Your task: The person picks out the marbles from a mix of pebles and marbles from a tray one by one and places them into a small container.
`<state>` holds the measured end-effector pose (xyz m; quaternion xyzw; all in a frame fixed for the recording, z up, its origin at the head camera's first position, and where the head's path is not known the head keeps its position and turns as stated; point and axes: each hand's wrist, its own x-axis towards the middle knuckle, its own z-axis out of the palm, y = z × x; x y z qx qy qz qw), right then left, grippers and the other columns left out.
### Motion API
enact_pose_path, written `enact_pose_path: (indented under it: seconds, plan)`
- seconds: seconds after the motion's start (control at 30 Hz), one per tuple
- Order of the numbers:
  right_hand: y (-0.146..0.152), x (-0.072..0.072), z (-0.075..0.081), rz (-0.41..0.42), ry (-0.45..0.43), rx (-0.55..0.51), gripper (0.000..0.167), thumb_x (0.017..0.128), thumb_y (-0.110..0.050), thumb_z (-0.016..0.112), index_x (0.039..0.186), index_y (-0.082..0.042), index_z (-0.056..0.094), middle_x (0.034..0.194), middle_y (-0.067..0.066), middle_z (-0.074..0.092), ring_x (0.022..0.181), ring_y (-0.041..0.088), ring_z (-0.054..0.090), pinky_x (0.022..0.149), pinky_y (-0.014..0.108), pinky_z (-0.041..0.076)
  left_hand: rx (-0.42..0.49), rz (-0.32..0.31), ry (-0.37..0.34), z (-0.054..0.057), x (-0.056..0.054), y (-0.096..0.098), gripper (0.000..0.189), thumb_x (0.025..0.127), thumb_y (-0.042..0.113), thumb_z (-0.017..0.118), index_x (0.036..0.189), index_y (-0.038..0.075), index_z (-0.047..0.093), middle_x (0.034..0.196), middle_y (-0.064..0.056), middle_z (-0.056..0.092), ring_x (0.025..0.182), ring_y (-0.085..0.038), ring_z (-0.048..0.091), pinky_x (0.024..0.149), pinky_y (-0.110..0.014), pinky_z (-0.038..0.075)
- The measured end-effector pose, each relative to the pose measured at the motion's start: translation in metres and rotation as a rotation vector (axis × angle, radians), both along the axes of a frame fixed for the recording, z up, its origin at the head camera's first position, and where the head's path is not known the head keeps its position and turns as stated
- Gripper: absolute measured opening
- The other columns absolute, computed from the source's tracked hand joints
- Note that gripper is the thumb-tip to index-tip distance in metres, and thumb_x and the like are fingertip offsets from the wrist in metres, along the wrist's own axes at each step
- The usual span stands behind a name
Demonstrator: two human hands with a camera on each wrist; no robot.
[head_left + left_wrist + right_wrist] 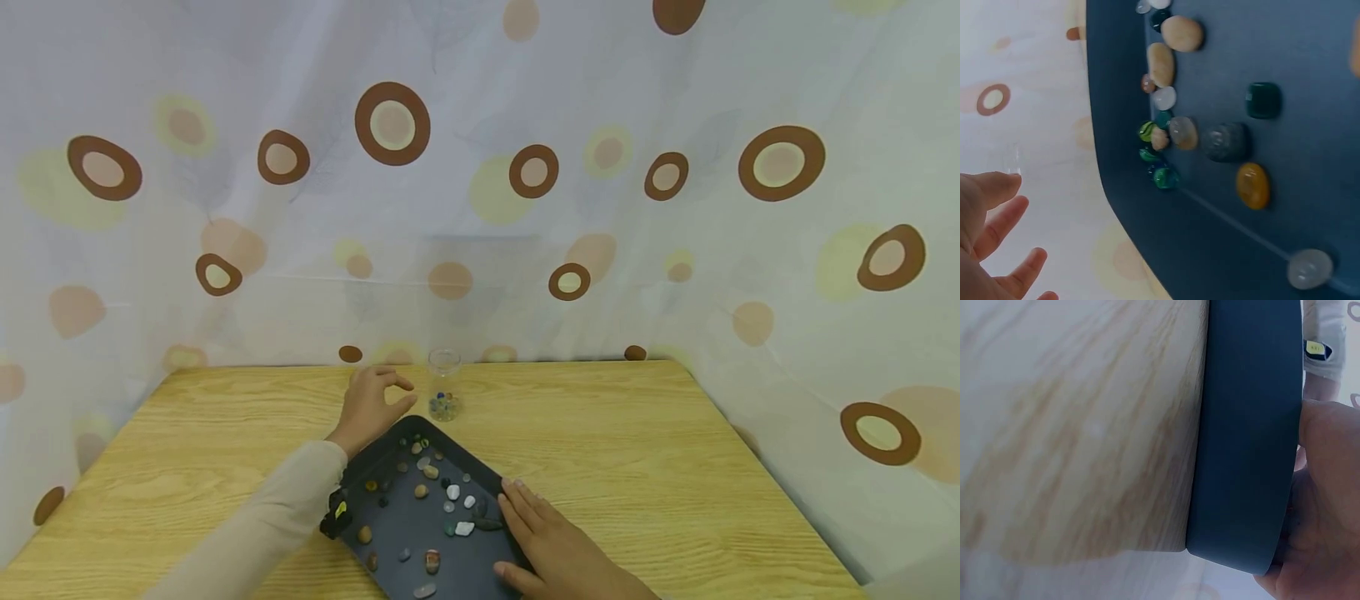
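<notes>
A dark shallow tray (397,554) sits at an angle on the table, with many polished stones and glass pieces scattered inside. My left hand (373,406) is over the tray's far left corner, thumb and forefinger apart with nothing visible between them. Just right of its fingertips stands a clear glass jar (444,392), with small coloured marbles at the bottom. In the left wrist view, a green marble (1165,178) lies in the tray corner near an amber stone (1253,186). My right hand (558,546) rests on the tray's right rim, fingers extended, the thumb reaching inside.
The wooden table (660,467) runs back to a white curtain (480,208) printed with brown rings. White stones (464,528) and a long dark stone (487,524) lie near the tray's right wall. A black wrist strap (337,515) circles the left sleeve.
</notes>
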<state>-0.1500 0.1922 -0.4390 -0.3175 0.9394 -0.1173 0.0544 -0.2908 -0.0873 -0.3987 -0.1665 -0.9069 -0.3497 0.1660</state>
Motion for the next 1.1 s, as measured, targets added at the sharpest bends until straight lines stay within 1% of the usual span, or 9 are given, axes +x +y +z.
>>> enact_pose_path:
  seconds: [0.2, 0.27, 0.37, 0.47, 0.57, 0.63, 0.8, 1.0, 1.1]
  plan:
    - [-0.001, 0.000, -0.001, -0.003, -0.006, 0.005, 0.077, 0.097, -0.056, 0.041, 0.150, -0.001, 0.028, 0.158, 0.015, 0.019, 0.144, 0.033, 0.020, 0.112, 0.050, 0.028, -0.127, -0.021, -0.016, -0.011, 0.014, -0.008, 0.016, 0.084, 0.019, 0.074, 0.097, 0.009, 0.074, 0.125, -0.021, 0.057, 0.121, -0.045, 0.044, 0.099, -0.062, 0.036]
    - [-0.001, 0.000, -0.001, -0.006, -0.013, 0.010, 0.077, 0.097, -0.056, 0.041, 0.150, -0.002, 0.027, 0.158, 0.015, 0.018, 0.145, 0.032, 0.020, 0.113, 0.050, 0.027, -0.177, -0.030, -0.009, -0.015, 0.018, -0.010, 0.015, 0.083, 0.019, 0.075, 0.095, 0.011, 0.074, 0.125, -0.021, 0.057, 0.122, -0.045, 0.044, 0.097, -0.063, 0.036]
    - [-0.001, 0.000, -0.001, -0.007, -0.016, 0.009, 0.077, 0.097, -0.056, 0.041, 0.151, -0.002, 0.027, 0.158, 0.014, 0.018, 0.145, 0.032, 0.019, 0.113, 0.050, 0.027, -0.240, -0.052, 0.031, -0.019, 0.024, -0.013, 0.013, 0.081, 0.018, 0.077, 0.092, 0.012, 0.074, 0.123, -0.020, 0.057, 0.124, -0.046, 0.043, 0.097, -0.063, 0.038]
    - [0.000, 0.000, 0.000, -0.008, -0.020, 0.006, 0.077, 0.097, -0.056, 0.040, 0.151, -0.002, 0.027, 0.158, 0.015, 0.018, 0.145, 0.032, 0.019, 0.113, 0.050, 0.027, -0.288, -0.072, 0.088, -0.025, 0.027, -0.016, 0.014, 0.078, 0.017, 0.079, 0.089, 0.012, 0.073, 0.121, -0.020, 0.058, 0.123, -0.047, 0.043, 0.096, -0.063, 0.039]
    - [0.000, 0.000, 0.000, -0.010, -0.023, 0.005, 0.078, 0.097, -0.057, 0.039, 0.151, -0.002, 0.026, 0.159, 0.015, 0.018, 0.145, 0.032, 0.019, 0.113, 0.050, 0.026, -0.332, -0.081, 0.112, -0.030, 0.027, -0.018, 0.015, 0.077, 0.017, 0.081, 0.089, 0.012, 0.073, 0.121, -0.020, 0.058, 0.123, -0.047, 0.043, 0.097, -0.062, 0.039]
    - [0.000, 0.000, -0.001, -0.011, -0.025, 0.005, 0.078, 0.097, -0.057, 0.040, 0.151, -0.002, 0.026, 0.159, 0.014, 0.017, 0.145, 0.032, 0.019, 0.113, 0.050, 0.026, -0.358, -0.082, 0.101, -0.033, 0.028, -0.019, 0.017, 0.076, 0.017, 0.081, 0.089, 0.012, 0.073, 0.122, -0.020, 0.057, 0.124, -0.048, 0.042, 0.097, -0.062, 0.039]
    - [0.000, -0.001, -0.001, -0.013, -0.027, 0.010, 0.078, 0.097, -0.057, 0.041, 0.151, -0.002, 0.026, 0.159, 0.014, 0.017, 0.145, 0.033, 0.019, 0.113, 0.050, 0.026, -0.404, -0.078, 0.043, -0.036, 0.028, -0.019, 0.022, 0.076, 0.018, 0.082, 0.095, 0.011, 0.073, 0.125, -0.022, 0.055, 0.127, -0.049, 0.039, 0.096, -0.064, 0.038]
    - [0.001, -0.001, -0.002, -0.005, -0.013, 0.012, 0.079, 0.097, -0.058, 0.039, 0.151, -0.002, 0.027, 0.158, 0.015, 0.018, 0.145, 0.033, 0.020, 0.112, 0.050, 0.028, -0.420, -0.071, 0.017, -0.039, 0.026, -0.018, 0.024, 0.076, 0.018, 0.082, 0.097, 0.011, 0.073, 0.127, -0.022, 0.054, 0.128, -0.049, 0.037, 0.098, -0.063, 0.037]
    - [0.001, -0.001, -0.002, 0.001, 0.000, 0.010, 0.079, 0.097, -0.058, 0.039, 0.150, -0.001, 0.027, 0.158, 0.016, 0.018, 0.144, 0.033, 0.020, 0.112, 0.051, 0.028, -0.420, -0.068, 0.024, -0.039, 0.025, -0.019, 0.023, 0.076, 0.018, 0.082, 0.096, 0.011, 0.073, 0.127, -0.023, 0.053, 0.128, -0.049, 0.038, 0.097, -0.064, 0.038]
